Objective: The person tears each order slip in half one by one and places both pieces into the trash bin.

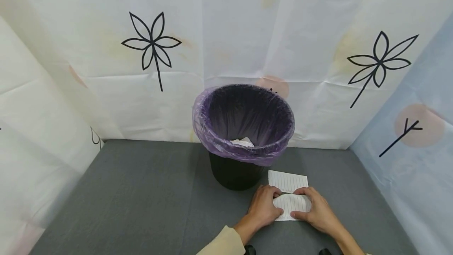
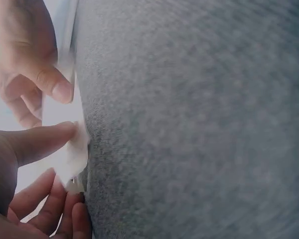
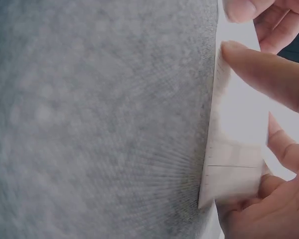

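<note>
Low and right of the middle in the head view, a small sheet of lined paper (image 1: 292, 204) lies on the grey surface with a slight bulge along its far edge. My left hand (image 1: 262, 206) pinches its left side, thumb on top and fingers at the far edge. On the right side my right hand (image 1: 316, 212) grips it the same way, as the right wrist view shows with the thumb on the paper (image 3: 234, 114) and the fingers behind. A second lined sheet (image 1: 288, 180) lies flat just beyond, partly covered by the fingertips.
Behind the sheets stands a black wastebasket (image 1: 230, 174) lined with a purple bag (image 1: 212, 137). Some white paper (image 1: 244, 142) lies inside it. Printed white cloth (image 1: 226, 30) hangs at the back, with more cloth along both sides of the grey surface (image 1: 134, 200).
</note>
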A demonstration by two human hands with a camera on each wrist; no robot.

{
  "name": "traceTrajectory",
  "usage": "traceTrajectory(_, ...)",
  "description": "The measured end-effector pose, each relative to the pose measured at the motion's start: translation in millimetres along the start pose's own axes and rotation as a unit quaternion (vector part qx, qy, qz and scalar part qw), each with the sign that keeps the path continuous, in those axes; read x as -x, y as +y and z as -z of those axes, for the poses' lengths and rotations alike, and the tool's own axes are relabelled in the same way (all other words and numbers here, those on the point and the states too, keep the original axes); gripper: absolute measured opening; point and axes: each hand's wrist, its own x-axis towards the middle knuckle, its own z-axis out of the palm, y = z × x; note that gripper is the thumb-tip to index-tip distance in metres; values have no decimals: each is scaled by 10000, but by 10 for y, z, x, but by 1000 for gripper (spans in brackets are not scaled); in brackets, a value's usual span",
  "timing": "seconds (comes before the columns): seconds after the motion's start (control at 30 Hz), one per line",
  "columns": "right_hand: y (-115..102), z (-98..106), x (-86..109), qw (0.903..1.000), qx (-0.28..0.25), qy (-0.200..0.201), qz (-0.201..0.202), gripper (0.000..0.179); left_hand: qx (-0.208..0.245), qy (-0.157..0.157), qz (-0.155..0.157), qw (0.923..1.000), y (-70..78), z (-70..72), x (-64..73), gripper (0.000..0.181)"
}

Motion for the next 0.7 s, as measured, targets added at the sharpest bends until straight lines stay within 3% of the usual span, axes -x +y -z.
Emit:
traceTrajectory(0.17, -38, 6, -5, 9989, -334, -186, -288, 44, 535, -127, 71, 9985, -14, 20, -9, 20)
traceTrajectory(0.33, -41, -5, -23, 9987, -352, -225, -287, 31, 821, -327, 171, 9959, -31, 13, -37, 8)
traceTrajectory(0.7, -10, 1, -100, 9989, -193, -373, -193, 21, 832, -452, 153, 9954, -26, 9, -63, 6)
